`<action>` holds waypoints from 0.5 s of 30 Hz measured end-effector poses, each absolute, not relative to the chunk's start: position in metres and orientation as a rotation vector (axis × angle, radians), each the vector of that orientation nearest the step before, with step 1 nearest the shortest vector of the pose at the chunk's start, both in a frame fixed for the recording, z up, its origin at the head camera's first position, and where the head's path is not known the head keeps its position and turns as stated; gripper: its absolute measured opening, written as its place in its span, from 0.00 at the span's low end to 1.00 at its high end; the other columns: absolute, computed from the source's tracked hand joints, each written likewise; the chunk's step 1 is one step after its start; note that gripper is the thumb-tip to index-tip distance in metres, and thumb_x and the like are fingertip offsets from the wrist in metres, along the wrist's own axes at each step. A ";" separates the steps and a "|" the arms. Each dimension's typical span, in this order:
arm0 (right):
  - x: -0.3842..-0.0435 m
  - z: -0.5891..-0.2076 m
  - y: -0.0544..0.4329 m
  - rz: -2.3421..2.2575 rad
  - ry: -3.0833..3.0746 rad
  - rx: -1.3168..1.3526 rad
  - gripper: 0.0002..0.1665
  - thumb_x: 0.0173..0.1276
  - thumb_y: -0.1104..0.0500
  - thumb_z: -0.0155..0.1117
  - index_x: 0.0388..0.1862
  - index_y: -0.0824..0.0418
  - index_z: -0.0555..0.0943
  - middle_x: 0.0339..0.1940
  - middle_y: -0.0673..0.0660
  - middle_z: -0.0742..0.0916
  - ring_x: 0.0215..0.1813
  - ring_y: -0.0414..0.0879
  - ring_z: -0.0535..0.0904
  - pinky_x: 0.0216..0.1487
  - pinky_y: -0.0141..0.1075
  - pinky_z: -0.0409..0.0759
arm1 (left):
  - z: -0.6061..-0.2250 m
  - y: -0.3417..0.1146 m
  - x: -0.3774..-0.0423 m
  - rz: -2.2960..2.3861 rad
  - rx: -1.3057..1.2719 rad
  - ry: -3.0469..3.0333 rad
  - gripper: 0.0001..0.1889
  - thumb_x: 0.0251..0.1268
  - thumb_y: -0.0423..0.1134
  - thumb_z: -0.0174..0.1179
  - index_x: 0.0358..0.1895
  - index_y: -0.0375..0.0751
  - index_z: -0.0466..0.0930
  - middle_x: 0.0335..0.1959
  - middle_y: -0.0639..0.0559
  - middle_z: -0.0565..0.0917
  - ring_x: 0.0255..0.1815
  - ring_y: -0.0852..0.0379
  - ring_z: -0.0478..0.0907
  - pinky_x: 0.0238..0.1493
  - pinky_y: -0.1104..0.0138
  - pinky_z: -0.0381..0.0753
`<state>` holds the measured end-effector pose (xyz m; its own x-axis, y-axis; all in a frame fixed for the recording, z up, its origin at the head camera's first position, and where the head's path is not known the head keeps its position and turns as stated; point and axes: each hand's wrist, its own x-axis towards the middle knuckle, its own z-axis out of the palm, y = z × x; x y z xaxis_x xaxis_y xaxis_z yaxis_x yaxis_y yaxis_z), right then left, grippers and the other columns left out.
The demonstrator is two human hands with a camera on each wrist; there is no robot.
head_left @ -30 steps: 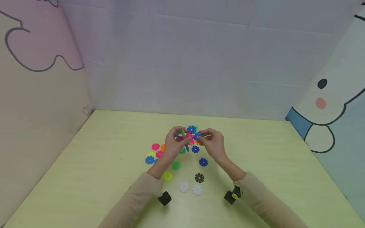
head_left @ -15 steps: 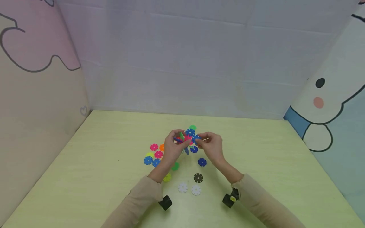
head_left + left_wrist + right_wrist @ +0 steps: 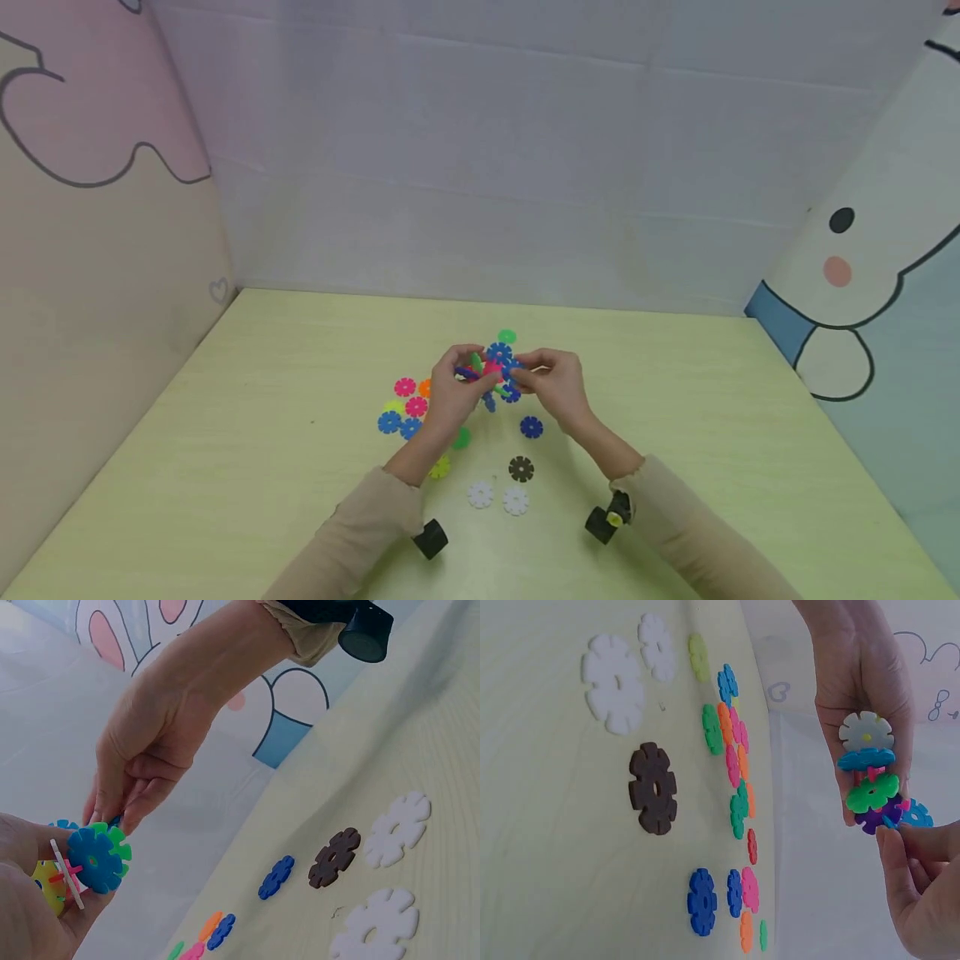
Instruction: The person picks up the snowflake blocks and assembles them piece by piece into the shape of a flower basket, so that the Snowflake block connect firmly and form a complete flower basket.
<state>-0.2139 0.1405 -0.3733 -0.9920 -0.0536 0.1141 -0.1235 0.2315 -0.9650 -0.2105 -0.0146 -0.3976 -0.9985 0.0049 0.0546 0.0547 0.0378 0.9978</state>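
In the head view my left hand (image 3: 452, 393) holds a cluster of interlocked notched plastic discs (image 3: 492, 368) above the table. My right hand (image 3: 557, 385) pinches a blue notched disc (image 3: 513, 370) at the cluster's right side, between thumb and fingers. Seen from the right wrist, the cluster has a white disc (image 3: 866, 732), a green disc (image 3: 872, 793) and a purple disc (image 3: 877, 817), joined at different angles. From the left wrist, a blue disc (image 3: 96, 859) faces the camera in front of my left palm. My left fingers partly hide the cluster.
Loose notched discs lie on the pale table (image 3: 247, 467): a dark brown disc (image 3: 521, 468), a dark blue disc (image 3: 532, 427), a white disc (image 3: 516, 501) and several coloured ones, including a pink disc (image 3: 405, 387). A light green disc (image 3: 507, 336) lies beyond the hands.
Both hands have come slightly lower and nearer with the cluster, uncovering more of the light green disc behind. The right hand keeps its pinch on the blue disc. The loose discs stay put.
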 end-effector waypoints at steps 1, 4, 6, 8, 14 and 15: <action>-0.215 -0.372 0.141 1.902 -2.433 0.203 0.10 0.56 0.71 0.63 0.38 0.75 0.80 0.30 0.65 0.84 0.26 0.43 0.82 0.32 0.36 0.82 | -0.397 -0.017 -0.210 -2.155 -0.085 -2.263 0.22 0.54 0.36 0.64 0.54 0.42 0.71 0.43 0.46 0.73 0.25 0.59 0.73 0.22 0.73 0.72; -0.218 -0.369 0.145 1.860 -2.484 0.320 0.11 0.58 0.69 0.63 0.39 0.74 0.80 0.32 0.66 0.84 0.28 0.46 0.83 0.33 0.39 0.82 | -0.396 -0.025 -0.211 -2.194 -0.203 -2.346 0.25 0.57 0.40 0.62 0.59 0.43 0.67 0.49 0.45 0.73 0.33 0.55 0.76 0.31 0.68 0.77; -0.221 -0.366 0.147 1.816 -2.519 0.410 0.11 0.58 0.69 0.63 0.40 0.74 0.80 0.32 0.66 0.85 0.29 0.48 0.83 0.33 0.40 0.82 | -0.396 -0.032 -0.213 -2.223 -0.277 -2.424 0.27 0.59 0.42 0.60 0.62 0.46 0.65 0.52 0.46 0.72 0.42 0.53 0.75 0.39 0.62 0.79; -0.223 -0.366 0.150 1.783 -2.558 0.494 0.11 0.58 0.69 0.62 0.40 0.74 0.80 0.33 0.66 0.85 0.29 0.51 0.83 0.33 0.41 0.82 | -0.398 -0.038 -0.215 -2.228 -0.356 -2.495 0.27 0.59 0.43 0.60 0.62 0.46 0.66 0.53 0.46 0.72 0.48 0.49 0.74 0.46 0.58 0.78; -0.225 -0.375 0.163 1.798 -2.718 0.531 0.19 0.59 0.61 0.64 0.47 0.70 0.78 0.38 0.62 0.84 0.38 0.57 0.82 0.39 0.45 0.81 | -0.404 -0.050 -0.215 -2.148 -0.396 -2.619 0.21 0.57 0.39 0.62 0.55 0.44 0.72 0.44 0.46 0.75 0.45 0.49 0.76 0.43 0.61 0.79; -0.226 -0.378 0.167 1.782 -2.754 0.513 0.21 0.59 0.59 0.64 0.48 0.70 0.78 0.38 0.61 0.84 0.39 0.58 0.81 0.40 0.46 0.80 | -0.404 -0.052 -0.214 -2.130 -0.362 -2.628 0.21 0.57 0.38 0.62 0.55 0.44 0.73 0.44 0.47 0.75 0.45 0.51 0.76 0.42 0.62 0.80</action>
